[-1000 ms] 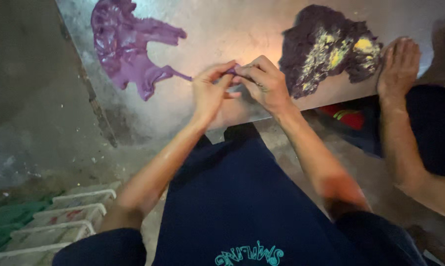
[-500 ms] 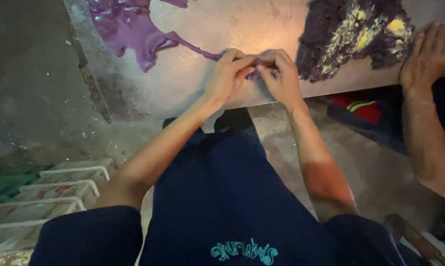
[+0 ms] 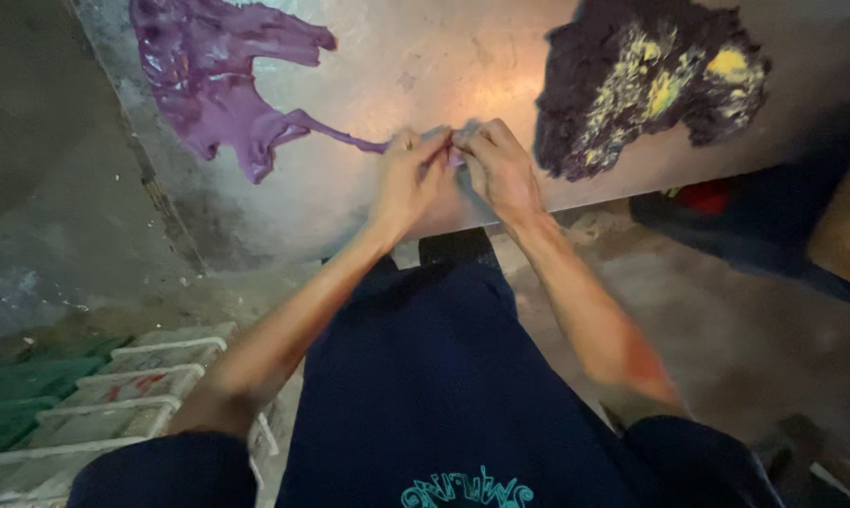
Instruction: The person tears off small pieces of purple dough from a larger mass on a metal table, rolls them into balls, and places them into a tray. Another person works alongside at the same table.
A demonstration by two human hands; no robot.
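Head view: looks straight down over a dark blue shirt to two bare hands meeting at the near edge of a grey worktop (image 3: 387,75).
Left hand (image 3: 408,179): fingers curled and pinched on the thin tail end of a wet purple cloth (image 3: 218,75).
Right hand (image 3: 498,169): fingers bent close against the left, pinching the same tail end; the two grips touch each other.
Purple cloth: the bulk lies spread and glossy at the far left of the worktop; a narrow strip runs from it to the hands.
Dark cloth (image 3: 646,80): a crumpled dark purple piece with yellow patches, lying just right of the right hand, apart from it.
Floor (image 3: 726,320): bare and stained; green and white crates (image 3: 96,404) stand at lower left, and something red and dark lies under the worktop edge at right.
Risk, slip: the strip looks wet and thin, so it could slide out of the pinch if either grip loosens.
Risk, tear: a hard pull against the heavy, clinging bulk could stretch or rip the narrow strip.
Risk, stain: dragging the purple cloth sideways could bring it onto the dark cloth and mix the colours.
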